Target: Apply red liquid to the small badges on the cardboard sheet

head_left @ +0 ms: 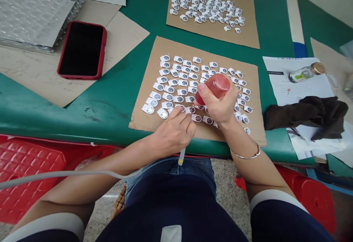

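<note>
My right hand (223,106) is wrapped around a soft red squeeze bottle (218,84), tilted with its lower end towards the small pieces. My left hand (175,131) is closed, its fingertips pinched together at the near rows; whatever they hold is hidden. Under both hands lies a brown cardboard sheet (143,87). On it sit rows of small white tabs with round silver-grey discs (164,113). Some discs close to the fingertips, such as a dark reddish disc (196,118), differ in colour from the others.
A second cardboard sheet (248,36) with similar pieces lies behind. To the left are a red-cased phone (82,50) and bubble wrap (24,10). At right, dark cloth (306,115) and a small glass bottle (306,73) rest on papers. A grey hose (63,174) crosses my left forearm.
</note>
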{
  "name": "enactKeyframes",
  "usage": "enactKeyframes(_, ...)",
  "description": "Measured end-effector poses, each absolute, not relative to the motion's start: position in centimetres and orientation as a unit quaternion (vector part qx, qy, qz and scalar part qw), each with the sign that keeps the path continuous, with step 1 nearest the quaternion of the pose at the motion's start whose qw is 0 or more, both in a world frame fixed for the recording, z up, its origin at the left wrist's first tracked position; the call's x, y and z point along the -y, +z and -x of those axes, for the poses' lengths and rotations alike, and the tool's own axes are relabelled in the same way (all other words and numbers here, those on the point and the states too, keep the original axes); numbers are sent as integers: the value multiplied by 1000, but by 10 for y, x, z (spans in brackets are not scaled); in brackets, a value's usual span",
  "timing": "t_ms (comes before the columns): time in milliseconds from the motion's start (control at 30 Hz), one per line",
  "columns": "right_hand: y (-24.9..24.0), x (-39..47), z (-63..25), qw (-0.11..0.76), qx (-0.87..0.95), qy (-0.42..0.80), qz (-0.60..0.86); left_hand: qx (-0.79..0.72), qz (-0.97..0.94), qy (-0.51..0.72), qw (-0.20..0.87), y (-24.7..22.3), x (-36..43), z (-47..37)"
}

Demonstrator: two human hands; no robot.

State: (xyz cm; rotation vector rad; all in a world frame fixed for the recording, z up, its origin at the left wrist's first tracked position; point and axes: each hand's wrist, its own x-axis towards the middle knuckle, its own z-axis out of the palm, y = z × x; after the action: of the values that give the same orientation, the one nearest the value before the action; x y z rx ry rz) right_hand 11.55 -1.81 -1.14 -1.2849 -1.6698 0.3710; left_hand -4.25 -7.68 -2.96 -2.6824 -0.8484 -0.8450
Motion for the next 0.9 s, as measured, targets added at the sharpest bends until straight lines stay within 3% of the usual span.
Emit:
enactKeyframes(533, -5, 21, -117, 470, 728, 40, 498, 281, 908, -302, 75, -30, 74, 43)
enactKeyframes(900, -5, 22, -118, 470, 735, 31, 487, 287, 910, -293, 64, -33, 75, 43)
